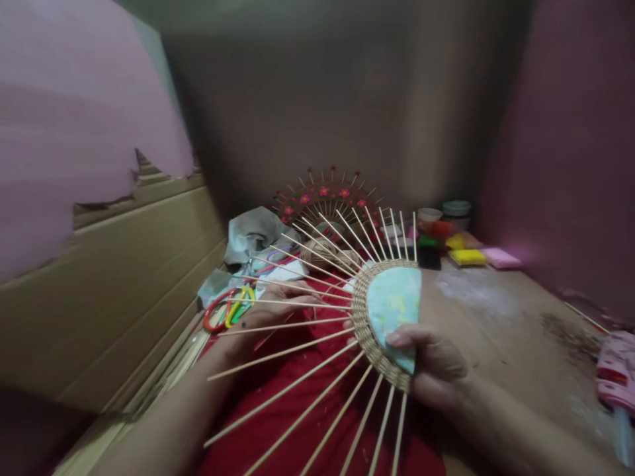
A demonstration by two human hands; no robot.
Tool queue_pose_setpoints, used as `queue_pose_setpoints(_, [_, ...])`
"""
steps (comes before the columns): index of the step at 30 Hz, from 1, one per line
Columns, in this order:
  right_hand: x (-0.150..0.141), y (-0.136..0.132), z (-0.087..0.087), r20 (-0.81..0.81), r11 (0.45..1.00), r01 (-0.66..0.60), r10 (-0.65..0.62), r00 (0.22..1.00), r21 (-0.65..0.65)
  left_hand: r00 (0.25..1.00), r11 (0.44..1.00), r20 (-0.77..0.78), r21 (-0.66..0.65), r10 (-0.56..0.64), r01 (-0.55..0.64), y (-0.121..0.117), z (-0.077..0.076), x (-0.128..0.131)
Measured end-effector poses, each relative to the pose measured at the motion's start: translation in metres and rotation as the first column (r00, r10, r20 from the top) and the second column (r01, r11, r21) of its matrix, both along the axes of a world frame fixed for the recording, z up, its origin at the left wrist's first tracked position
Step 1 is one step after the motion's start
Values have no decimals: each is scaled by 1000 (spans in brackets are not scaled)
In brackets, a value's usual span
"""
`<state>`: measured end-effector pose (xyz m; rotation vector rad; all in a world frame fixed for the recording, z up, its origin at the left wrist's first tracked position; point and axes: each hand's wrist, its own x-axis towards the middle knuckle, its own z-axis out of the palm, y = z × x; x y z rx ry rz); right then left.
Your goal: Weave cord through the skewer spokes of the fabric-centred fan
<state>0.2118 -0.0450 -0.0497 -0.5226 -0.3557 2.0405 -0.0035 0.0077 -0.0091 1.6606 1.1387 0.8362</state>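
Right hand: (pixel 436 370) thumb pinched on the fan's (pixel 391 304) pale centre, holding it up on edge so the sticks splay leftward.
Fan: over the red cloth (pixel 317 423), between both hands, woven rim facing the camera.
Left hand: (pixel 282 297) behind the sticks (pixel 297 324), fingers loosely curled near the coloured rings (pixel 228 307); whether it grips anything, I cannot tell.
Second fan: (pixel 325 198) propped against the back wall, clear of the work.
Clay blocks: (pixel 466 256) lined up at the far right.
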Motion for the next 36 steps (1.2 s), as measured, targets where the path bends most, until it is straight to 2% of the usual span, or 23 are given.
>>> queue_pose_setpoints(3, [1, 1, 1, -32, 999, 31, -32, 999, -17, 996, 999, -87, 34, -13, 16, 21, -1, -16])
queue_pose_setpoints(5, [1, 1, 2, -44, 998, 46, -48, 998, -44, 989, 995, -142, 99, 39, -25, 32, -3, -29])
queue_pose_setpoints(8, [3, 1, 3, -43, 995, 51, -55, 998, -87, 983, 981, -130, 161, 129, -107, 43, -4, -44])
queue_pose_setpoints(14, [5, 9, 2, 28, 984, 106, -103, 994, -143, 969, 931, -122, 325, 213, -164, 51, -2, -61])
queue_pose_setpoints(19, [7, 13, 0, 22, 962, 195, -195, 981, -191, 951, 883, -98, 409, 293, -230, 52, -3, -61])
queue_pose_setpoints(25, [8, 14, -1, 61, 963, 180, -171, 983, -198, 934, 841, -1, 434, 359, -323, 51, -2, -55])
queue_pose_setpoints(33, [7, 14, 3, 96, 947, 228, -211, 973, -225, 936, 853, 20, 406, 350, -328, 50, -2, -54])
queue_pose_setpoints(36, [6, 14, 3, 90, 946, 234, -219, 972, -223, 930, 841, 38, 415, 365, -347, 48, 0, -53])
